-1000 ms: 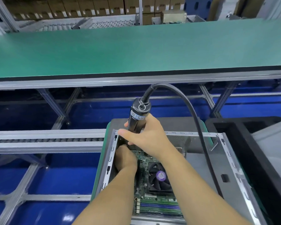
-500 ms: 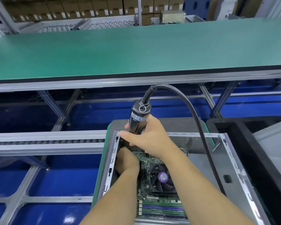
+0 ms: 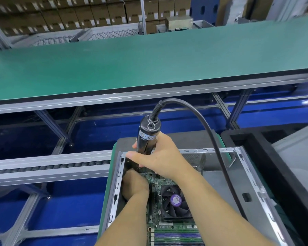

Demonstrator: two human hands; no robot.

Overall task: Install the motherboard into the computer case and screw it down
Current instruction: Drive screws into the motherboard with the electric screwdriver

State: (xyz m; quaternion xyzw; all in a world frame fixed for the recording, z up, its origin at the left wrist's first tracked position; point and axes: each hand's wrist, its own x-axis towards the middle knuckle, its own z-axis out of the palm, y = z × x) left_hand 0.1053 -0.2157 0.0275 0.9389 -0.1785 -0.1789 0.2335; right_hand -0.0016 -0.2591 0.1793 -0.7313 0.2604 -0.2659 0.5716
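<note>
Green bench (image 3: 114, 68) spans the far side, well apart from the work. Computer case (image 3: 256, 189) lies open nearer the camera, on a green mat. Motherboard (image 3: 167, 226) sits inside the case, toward its left wall; black fan (image 3: 174, 201) on top, purple hub label. Right hand (image 3: 158, 157) wrapped around the black electric screwdriver (image 3: 147, 137), held upright over the case's far-left corner; cable arcs off to the right. Left hand (image 3: 134, 185) low beside the tool tip, fingers curled; cannot tell what they hold.
</note>
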